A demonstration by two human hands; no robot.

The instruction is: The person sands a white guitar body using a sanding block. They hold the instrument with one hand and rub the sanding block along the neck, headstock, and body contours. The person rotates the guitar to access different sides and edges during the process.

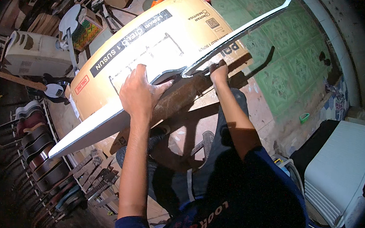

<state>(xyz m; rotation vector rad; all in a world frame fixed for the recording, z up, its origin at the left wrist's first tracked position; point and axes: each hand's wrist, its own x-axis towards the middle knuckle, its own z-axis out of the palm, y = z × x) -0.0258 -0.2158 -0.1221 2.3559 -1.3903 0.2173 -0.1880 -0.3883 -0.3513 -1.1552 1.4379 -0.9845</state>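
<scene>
A white, unstrung guitar [103,119] with a pointed body is tilted on edge above my lap, its neck [243,29] slanting up to the far right and ending in a bent headstock. My left hand [139,93] is closed over the edge of the body near its curved cutout, thumb toward the right. At the underside, close to where the neck meets the body, my right hand [219,73] has its fingers curled. What those fingers hold, if anything, is hidden. Under the guitar lies a large printed cardboard sheet [151,27].
Several guitar bodies stand in a rack [40,157] at the lower left. A guitar with a wooden neck [19,78] lies at the left beside a whitish machine casing [32,53]. Green tiled floor [275,65] stretches far right. A white ribbed box-shaped unit [337,168] stands at right.
</scene>
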